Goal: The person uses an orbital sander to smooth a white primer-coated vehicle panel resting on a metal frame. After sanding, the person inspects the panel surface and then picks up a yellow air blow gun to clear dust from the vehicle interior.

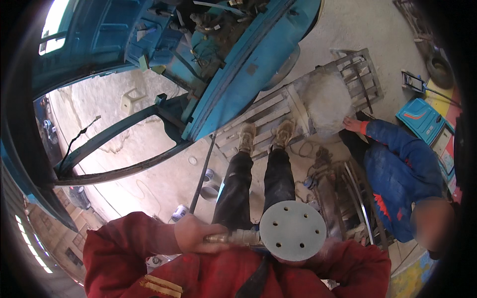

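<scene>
Close to my chest is a round sander (293, 231), its pale disc with several dark holes turned up toward me. My left hand (196, 234) is closed around the metal air fitting (218, 238) at the sander's side. Behind the disc, my right hand (292, 261) grips the sander's body; only a strip of skin shows below the rim, and most fingers are hidden. A dark hose or strap (253, 280) runs down across my red jacket from beneath the sander.
A blue vehicle cab with an open door frame (169, 119) fills the upper left. My shoes stand on a slatted wooden platform (258, 119). At right, a co-worker in blue (397, 169) reaches toward its dusty part. Pails (180, 212), a pole (202, 174) and scrap metal (323, 174) lie around.
</scene>
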The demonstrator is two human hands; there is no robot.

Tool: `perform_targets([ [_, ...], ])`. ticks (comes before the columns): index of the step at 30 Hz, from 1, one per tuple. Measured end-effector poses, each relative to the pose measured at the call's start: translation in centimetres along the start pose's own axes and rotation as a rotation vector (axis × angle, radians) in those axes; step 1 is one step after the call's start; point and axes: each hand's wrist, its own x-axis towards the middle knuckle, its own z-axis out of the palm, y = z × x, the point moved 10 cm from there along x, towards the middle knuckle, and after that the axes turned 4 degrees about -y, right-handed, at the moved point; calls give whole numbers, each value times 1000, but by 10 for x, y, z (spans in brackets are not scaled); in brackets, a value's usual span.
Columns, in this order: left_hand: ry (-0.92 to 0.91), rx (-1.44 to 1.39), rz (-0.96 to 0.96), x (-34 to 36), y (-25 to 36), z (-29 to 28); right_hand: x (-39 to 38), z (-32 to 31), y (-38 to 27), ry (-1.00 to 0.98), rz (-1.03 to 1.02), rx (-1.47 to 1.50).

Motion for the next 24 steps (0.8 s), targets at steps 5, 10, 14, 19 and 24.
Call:
perform_targets([
  [5, 20, -71, -48, -1, -14, -2, 11, -2, 2, 25, 17, 7],
  [10, -41, -37, -219, 8, -49, 1, 33, -27, 3, 119, 41, -22],
  [14, 143, -198, -341, 12, -104, -5, 46, -73, 27, 303, 152, 266],
  [19, 396, -296, -628, -46, -219, 22, 29, -161, 71, 635, 103, 366],
  [24, 527, -259, -998, -178, -321, 88, -6, -254, 160, 971, 326, 143],
])
